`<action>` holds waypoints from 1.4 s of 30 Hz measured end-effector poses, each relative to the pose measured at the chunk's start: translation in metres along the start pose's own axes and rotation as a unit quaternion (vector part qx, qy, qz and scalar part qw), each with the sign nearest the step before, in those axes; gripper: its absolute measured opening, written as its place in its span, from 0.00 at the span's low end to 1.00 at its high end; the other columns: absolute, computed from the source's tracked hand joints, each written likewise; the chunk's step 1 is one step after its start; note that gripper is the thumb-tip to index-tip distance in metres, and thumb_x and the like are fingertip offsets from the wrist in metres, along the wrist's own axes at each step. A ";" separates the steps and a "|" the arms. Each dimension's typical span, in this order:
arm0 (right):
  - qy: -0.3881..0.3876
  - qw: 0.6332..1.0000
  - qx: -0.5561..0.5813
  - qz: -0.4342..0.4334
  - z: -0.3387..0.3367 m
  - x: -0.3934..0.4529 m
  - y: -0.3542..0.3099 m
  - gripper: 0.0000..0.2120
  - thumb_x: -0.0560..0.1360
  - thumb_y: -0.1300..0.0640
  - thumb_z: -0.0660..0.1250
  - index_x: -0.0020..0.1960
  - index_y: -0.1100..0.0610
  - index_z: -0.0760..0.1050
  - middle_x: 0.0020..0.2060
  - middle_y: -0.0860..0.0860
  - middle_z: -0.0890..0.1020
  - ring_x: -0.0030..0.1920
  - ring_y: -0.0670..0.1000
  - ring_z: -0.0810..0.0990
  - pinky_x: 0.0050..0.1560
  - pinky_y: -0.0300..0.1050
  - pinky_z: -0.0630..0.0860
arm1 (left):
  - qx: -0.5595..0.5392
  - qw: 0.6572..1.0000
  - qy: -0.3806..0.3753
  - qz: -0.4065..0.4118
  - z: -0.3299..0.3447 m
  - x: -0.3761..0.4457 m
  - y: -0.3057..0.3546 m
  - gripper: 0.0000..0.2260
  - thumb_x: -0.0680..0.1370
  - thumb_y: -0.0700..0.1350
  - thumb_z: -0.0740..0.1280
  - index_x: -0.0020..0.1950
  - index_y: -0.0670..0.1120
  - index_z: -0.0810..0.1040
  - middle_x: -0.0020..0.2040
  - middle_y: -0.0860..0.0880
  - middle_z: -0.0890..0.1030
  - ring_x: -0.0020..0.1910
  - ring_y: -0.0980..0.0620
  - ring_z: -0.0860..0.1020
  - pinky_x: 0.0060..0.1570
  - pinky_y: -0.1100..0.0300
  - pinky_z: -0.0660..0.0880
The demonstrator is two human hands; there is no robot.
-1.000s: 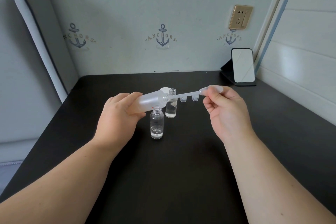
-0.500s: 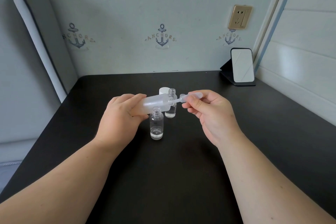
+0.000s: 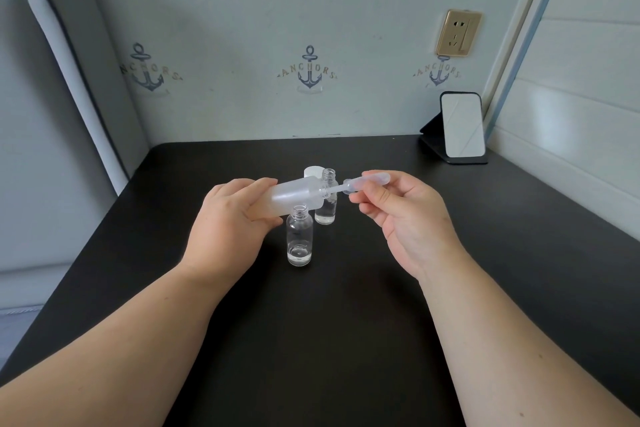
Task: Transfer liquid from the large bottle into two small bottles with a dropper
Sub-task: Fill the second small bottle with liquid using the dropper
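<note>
Dropper [image 3: 363,183] tip sits in the tilted large bottle [image 3: 294,196], pinched by my right hand [image 3: 405,215] fingers. My left hand [image 3: 228,222] fingers wrap the unlabelled bottle; the wall [image 3: 242,28] reads "ANCHORS".

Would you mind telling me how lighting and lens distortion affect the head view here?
Head view: soft, even light; faint shadows on the black table; wide-angle bending curves the door frame; the clear small bottles show little contrast; the mirror reflects pale glare.

Frosted plastic large bottle [image 3: 294,197], clear glossy small bottles [image 3: 300,239], matt black table [image 3: 346,322].
</note>
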State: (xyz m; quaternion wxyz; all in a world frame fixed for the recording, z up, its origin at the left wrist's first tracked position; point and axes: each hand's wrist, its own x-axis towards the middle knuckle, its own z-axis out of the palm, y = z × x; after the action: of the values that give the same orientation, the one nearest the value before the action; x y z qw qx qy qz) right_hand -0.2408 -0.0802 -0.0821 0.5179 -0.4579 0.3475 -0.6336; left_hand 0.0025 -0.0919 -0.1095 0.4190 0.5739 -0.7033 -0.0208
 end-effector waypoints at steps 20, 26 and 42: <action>0.143 0.969 0.202 0.001 -0.025 0.008 -0.015 0.07 0.80 0.60 0.69 0.45 0.57 0.84 0.43 0.52 0.87 0.44 0.49 0.86 0.44 0.39 0.80 | -0.036 0.996 0.031 -0.076 -0.004 0.005 -0.007 0.18 0.74 0.48 0.75 0.63 0.59 0.78 0.48 0.61 0.76 0.48 0.62 0.70 0.44 0.71 0.64; 0.173 0.952 0.253 0.006 -0.030 0.010 -0.016 0.04 0.79 0.60 0.70 0.49 0.61 0.81 0.43 0.53 0.86 0.42 0.50 0.86 0.43 0.40 0.80 | -0.087 0.990 0.032 -0.103 -0.007 0.004 -0.004 0.10 0.76 0.51 0.72 0.55 0.61 0.76 0.44 0.60 0.77 0.46 0.61 0.74 0.39 0.63 0.67; 0.162 0.956 0.243 0.006 -0.031 0.013 -0.014 0.10 0.77 0.62 0.70 0.38 0.59 0.84 0.37 0.52 0.83 0.34 0.49 0.79 0.37 0.39 0.76 | -0.187 0.968 0.015 -0.166 -0.006 0.004 0.001 0.12 0.76 0.54 0.74 0.52 0.64 0.71 0.43 0.70 0.79 0.43 0.81 0.73 0.33 0.73 0.70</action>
State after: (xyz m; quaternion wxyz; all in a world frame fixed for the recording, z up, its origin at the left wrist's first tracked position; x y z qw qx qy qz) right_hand -0.2756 -0.0904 -0.0769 0.5543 -0.2072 0.2649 -0.7613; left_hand 0.0054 -0.0918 -0.1024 0.5202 0.5943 -0.5754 -0.2124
